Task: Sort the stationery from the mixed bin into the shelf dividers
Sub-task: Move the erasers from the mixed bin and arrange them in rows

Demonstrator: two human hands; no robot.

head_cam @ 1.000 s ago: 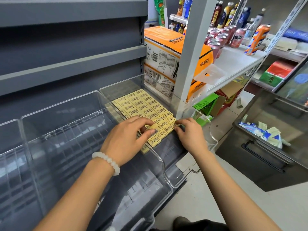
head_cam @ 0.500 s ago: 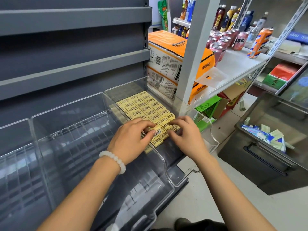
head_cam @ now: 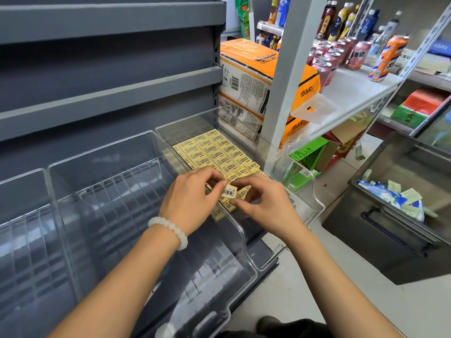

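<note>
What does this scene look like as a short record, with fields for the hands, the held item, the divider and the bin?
left hand: pinches the eraser
right hand: pinches the eraser
eraser: small, yellow, barcode side up, lifted above the rows
divider: clear, holds rows of yellow erasers
middle divider: clear, nothing visible in it
bin: grey, on the floor to the right, with mixed stationery inside

- two hands: left hand, right hand
- one yellow eraser held up between them, barcode side showing
- yellow erasers laid flat in rows of four; full count hidden by the hands
- three clear dividers visible
- one grey bin
- one bead bracelet
</note>
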